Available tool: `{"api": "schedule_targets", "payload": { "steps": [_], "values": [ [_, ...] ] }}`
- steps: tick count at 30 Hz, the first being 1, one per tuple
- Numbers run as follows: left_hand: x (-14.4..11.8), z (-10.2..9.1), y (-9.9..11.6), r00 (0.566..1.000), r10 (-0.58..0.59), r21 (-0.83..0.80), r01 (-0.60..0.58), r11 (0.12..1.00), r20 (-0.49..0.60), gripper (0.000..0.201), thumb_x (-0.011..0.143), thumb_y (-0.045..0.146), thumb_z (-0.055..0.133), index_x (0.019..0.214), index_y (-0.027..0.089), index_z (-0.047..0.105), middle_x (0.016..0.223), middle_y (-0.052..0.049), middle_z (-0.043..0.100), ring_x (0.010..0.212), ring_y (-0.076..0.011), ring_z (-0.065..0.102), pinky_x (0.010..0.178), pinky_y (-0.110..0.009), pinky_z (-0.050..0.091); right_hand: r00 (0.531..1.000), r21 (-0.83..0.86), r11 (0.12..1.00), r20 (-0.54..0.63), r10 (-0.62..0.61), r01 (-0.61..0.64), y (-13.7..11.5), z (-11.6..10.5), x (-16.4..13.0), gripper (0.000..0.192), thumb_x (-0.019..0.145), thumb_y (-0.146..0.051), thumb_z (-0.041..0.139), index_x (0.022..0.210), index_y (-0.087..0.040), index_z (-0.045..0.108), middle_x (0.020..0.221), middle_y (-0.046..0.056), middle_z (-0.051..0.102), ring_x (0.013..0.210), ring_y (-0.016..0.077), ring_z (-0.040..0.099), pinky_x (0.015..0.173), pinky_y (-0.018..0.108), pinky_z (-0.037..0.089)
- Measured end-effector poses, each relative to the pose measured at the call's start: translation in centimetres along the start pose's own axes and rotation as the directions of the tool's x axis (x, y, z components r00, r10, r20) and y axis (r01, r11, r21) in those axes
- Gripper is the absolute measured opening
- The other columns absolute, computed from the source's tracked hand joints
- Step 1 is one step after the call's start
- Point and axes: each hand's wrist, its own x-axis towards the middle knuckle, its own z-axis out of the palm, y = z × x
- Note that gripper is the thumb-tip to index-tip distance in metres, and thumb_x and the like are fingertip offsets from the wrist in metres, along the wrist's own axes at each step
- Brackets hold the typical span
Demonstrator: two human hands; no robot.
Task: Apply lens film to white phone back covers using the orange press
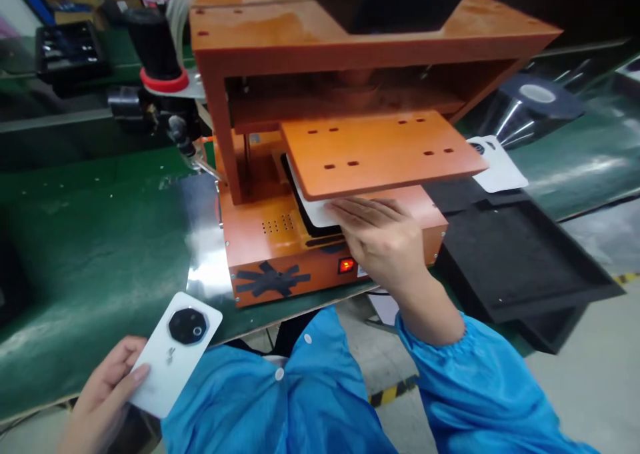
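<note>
Head view. The right hand (383,237) is extended forward from a blue sleeve (480,381), palm down, fingers flat and close together. Its fingertips rest on the near edge of a white phone cover (315,211), which lies on the black nest of the orange press fixture (280,241), partly under the fixture's upper orange plate (380,151). The grip is released: the hand presses flat on the cover and does not enclose it.

The left hand (105,394) is low at the near edge of the green counter (95,241), wrist bent slightly upward. Its grip is clenched on a second white phone (175,354), thumb across the lower back face and fingers beneath. The phone is tilted, with its black octagonal camera module (187,325) uppermost, facing the camera.

To the right of the fixture sits a black tray (520,261). Another white cover (497,164) lies beyond it, well apart from both hands. A red lamp (346,265) is lit on the fixture's front.
</note>
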Motion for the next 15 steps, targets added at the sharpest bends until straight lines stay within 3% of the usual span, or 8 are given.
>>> {"api": "schedule_targets", "payload": {
  "steps": [7, 12, 15],
  "values": [
    [1.7, -2.5, -1.7, 0.990, 0.000, 0.012, -0.002, 1.000, 0.140, 0.051, 0.070, 0.055, 0.095, 0.096, 0.020, 0.067, 0.078, -0.002, 0.072, 0.058, -0.0184, 0.066, 0.048, -0.025, 0.056, 0.987, 0.141, 0.988, 0.157, 0.036, -0.058, 0.3, -1.6, 0.3, 0.035, 0.105, -0.022, 0.058, 0.131, -0.030, 0.078, 0.136, 0.004, 0.077, 0.127, 0.0288, 0.074, 0.110, 0.051, 0.060],
    [1.6, -2.0, -1.7, 0.990, 0.022, -0.014, -0.021, 1.000, 0.142, 0.055, 0.070, 0.057, 0.095, 0.096, 0.020, 0.064, 0.073, -0.004, 0.073, 0.054, -0.0189, 0.065, 0.046, -0.025, 0.055, 0.952, 0.159, 0.986, 0.307, -0.002, -0.050, 1.4, -3.4, 1.3, 0.037, 0.099, -0.040, 0.075, 0.133, -0.028, 0.076, 0.138, 0.006, 0.076, 0.130, 0.0337, 0.071, 0.110, 0.052, 0.061],
    [1.4, -1.3, -1.4, 0.994, 0.040, -0.025, -0.037, 0.999, 0.106, 0.058, 0.067, 0.059, 0.095, 0.095, 0.020, 0.063, 0.070, -0.004, 0.073, 0.052, -0.0191, 0.064, 0.044, -0.025, 0.054, 0.951, 0.135, 0.985, 0.301, 0.065, -0.109, 2.8, -1.8, 3.3, 0.052, 0.092, -0.044, 0.086, 0.139, -0.028, 0.073, 0.140, 0.006, 0.075, 0.132, 0.0331, 0.070, 0.113, 0.050, 0.058]
  ]
}}
